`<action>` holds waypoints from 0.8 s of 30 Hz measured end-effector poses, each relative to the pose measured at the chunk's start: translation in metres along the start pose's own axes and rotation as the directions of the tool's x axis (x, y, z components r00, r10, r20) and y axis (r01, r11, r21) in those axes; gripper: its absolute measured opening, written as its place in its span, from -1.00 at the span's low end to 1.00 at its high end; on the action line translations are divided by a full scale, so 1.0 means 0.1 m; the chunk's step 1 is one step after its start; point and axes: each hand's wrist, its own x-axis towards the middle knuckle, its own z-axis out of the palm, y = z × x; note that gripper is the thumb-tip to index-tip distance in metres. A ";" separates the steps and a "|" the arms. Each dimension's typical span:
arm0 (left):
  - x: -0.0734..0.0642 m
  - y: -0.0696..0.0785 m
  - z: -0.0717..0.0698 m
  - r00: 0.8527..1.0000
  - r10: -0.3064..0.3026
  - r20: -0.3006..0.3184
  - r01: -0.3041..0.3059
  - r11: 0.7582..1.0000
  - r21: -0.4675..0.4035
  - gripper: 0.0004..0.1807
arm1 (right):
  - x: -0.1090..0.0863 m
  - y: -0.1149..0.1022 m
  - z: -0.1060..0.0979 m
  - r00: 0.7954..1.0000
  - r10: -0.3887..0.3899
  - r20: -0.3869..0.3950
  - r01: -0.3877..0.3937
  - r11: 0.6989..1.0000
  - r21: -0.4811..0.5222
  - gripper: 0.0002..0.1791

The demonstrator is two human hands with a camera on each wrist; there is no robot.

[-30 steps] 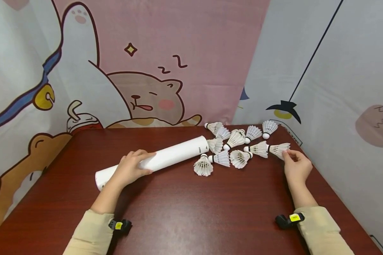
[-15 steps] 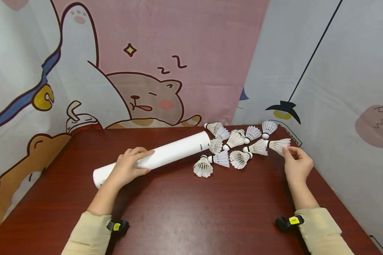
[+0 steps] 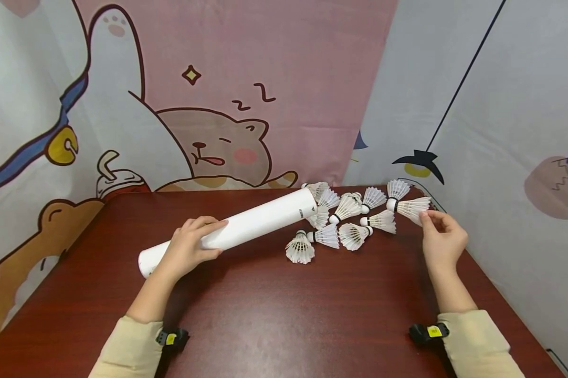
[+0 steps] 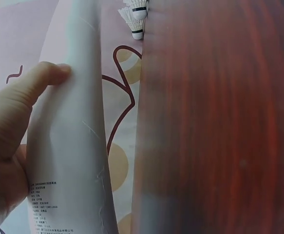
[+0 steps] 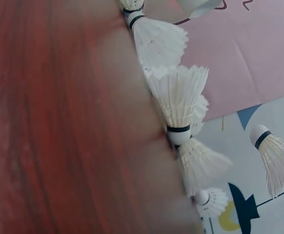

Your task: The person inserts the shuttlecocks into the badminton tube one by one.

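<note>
My left hand (image 3: 188, 245) grips a long white cylindrical tube (image 3: 260, 218) round its middle, the thumb showing across it in the left wrist view. The tube slants, its right end raised in front of some shuttlecocks and partly hiding them. Between thumb and fingers, my right hand (image 3: 443, 244) pinches a white feather shuttlecock (image 3: 410, 209) by its skirt, with the cork pointing left. The right wrist view shows this held shuttlecock (image 5: 274, 163) lifted clear of the table. Small print runs along the tube (image 4: 71, 136) in the left wrist view.
Several more shuttlecocks lie in a loose cluster at the table's back right, among them a front one (image 3: 300, 248) and one near the back edge (image 3: 398, 190). The brown table (image 3: 284, 304) meets a printed cartoon curtain (image 3: 284, 94) behind and at the sides.
The tube's right end has risen and shifted slightly right in my left hand. My right hand has lifted the pinched shuttlecock up and away from the one beside it.
</note>
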 end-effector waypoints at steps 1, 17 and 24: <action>0.00 0.00 0.00 1.000 0.007 -0.008 -0.007 1.000 -0.005 -0.33 | 0.00 -0.03 0.00 1.000 -0.006 -0.001 0.006 1.000 0.007 -0.75; 0.00 0.03 -0.01 0.998 0.028 -0.061 -0.039 0.982 -0.185 -0.32 | -0.04 -0.46 -0.02 0.998 -0.070 0.009 0.067 0.986 0.155 -0.80; -0.02 0.06 -0.03 0.998 0.032 -0.062 -0.044 0.976 -0.215 -0.30 | -0.07 -0.68 -0.07 0.998 -0.059 0.020 0.053 0.972 0.230 -0.78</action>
